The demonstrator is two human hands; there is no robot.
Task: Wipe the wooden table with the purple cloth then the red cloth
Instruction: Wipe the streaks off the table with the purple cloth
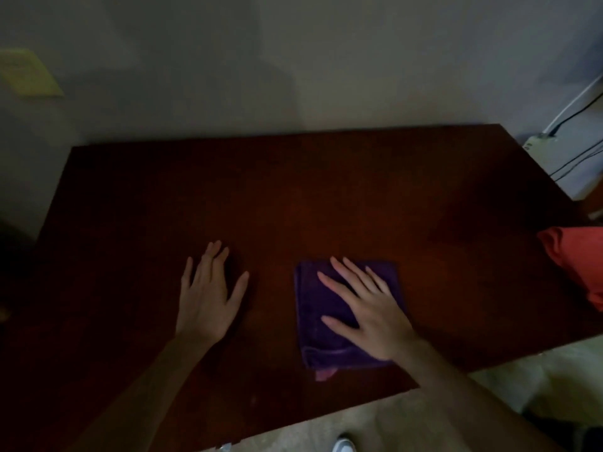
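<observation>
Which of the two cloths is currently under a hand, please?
The purple cloth: the right hand lies flat on it. The red cloth sits untouched at the table's right edge.

- The bench [293, 197] stands against a wall [293, 60], its far edge along it.
- A folded cloth [313, 308] lies flat on the bench, right of the middle and near the front edge.
- The right hand [368, 311] rests flat on that cloth, fingers [339, 272] spread and pointing away and to the left.
- The left hand [208, 295] lies flat on the bare bench, left of the cloth and apart from it.
- A second cloth [577, 259] lies bunched at the bench's right edge, well apart from the first.
- A power strip [538, 141] with cables [574, 112] sits beyond the far right corner.
- A note [29, 73] hangs on the wall at far left.
- A shoe [344, 444] shows on the floor [538, 380] before the bench.
</observation>
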